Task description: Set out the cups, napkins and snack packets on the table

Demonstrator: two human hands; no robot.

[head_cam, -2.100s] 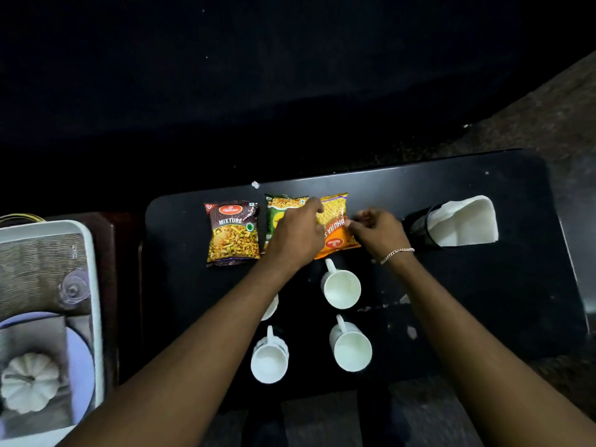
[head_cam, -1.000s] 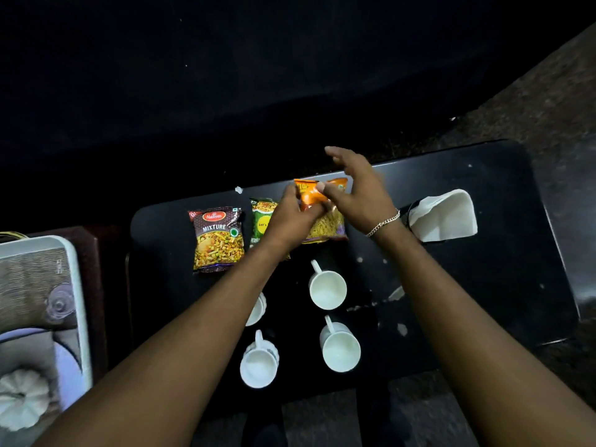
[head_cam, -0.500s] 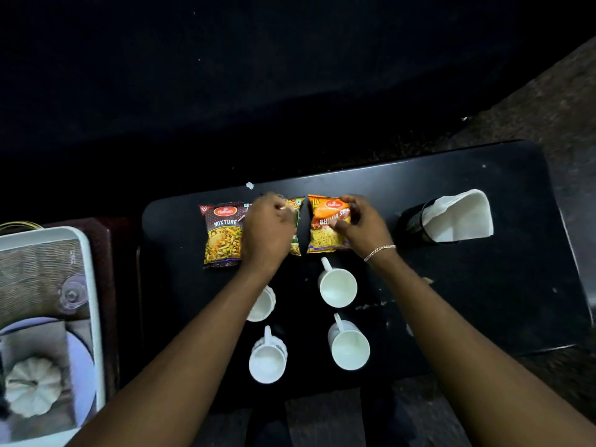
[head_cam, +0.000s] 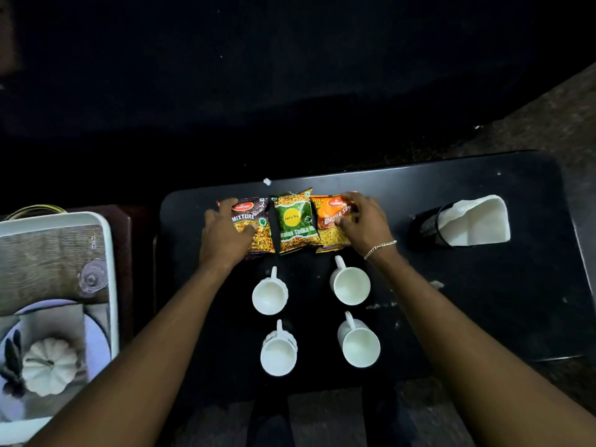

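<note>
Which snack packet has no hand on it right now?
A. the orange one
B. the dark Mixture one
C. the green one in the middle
C: the green packet lies bare, while the left hand rests on the Mixture packet and the right hand on the orange packet.

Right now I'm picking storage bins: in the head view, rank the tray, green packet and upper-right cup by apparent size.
1. Tray, though partly cut off.
2. Green packet.
3. Upper-right cup, clearly smallest.
</note>
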